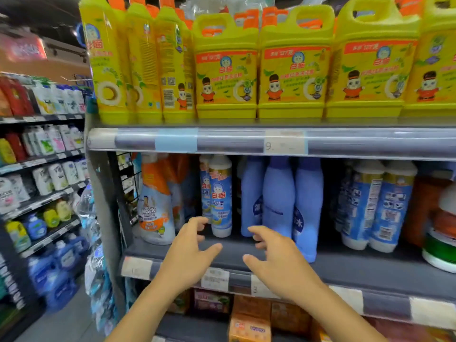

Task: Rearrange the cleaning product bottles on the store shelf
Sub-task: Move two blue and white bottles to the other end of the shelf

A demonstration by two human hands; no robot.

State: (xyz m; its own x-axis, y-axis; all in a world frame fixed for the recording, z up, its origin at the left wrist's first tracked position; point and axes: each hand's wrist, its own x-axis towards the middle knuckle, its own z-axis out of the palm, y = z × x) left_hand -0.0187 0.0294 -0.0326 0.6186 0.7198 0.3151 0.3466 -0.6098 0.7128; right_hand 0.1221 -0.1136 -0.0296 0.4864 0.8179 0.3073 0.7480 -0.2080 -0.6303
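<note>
On the middle shelf (345, 270) stand cleaning bottles: a white-capped bottle with a blue label (220, 196), several plain lilac-blue bottles (278, 196), an orange and white spray bottle (155, 206) at the left, and two blue-labelled bottles (377, 206) turned backwards at the right. My left hand (191, 250) hovers in front of the white-capped bottle, fingers curled apart and holding nothing. My right hand (274, 255) is in front of the lilac-blue bottles, also with spread fingers and nothing in it. Neither hand touches a bottle.
Large yellow detergent jugs (291, 67) fill the shelf above. Orange boxes (249, 324) sit on the shelf below. A green and white tub (441, 245) stands at the far right. Another aisle of bottles (44, 169) runs along the left, with hanging packets (96, 267) at the shelf end.
</note>
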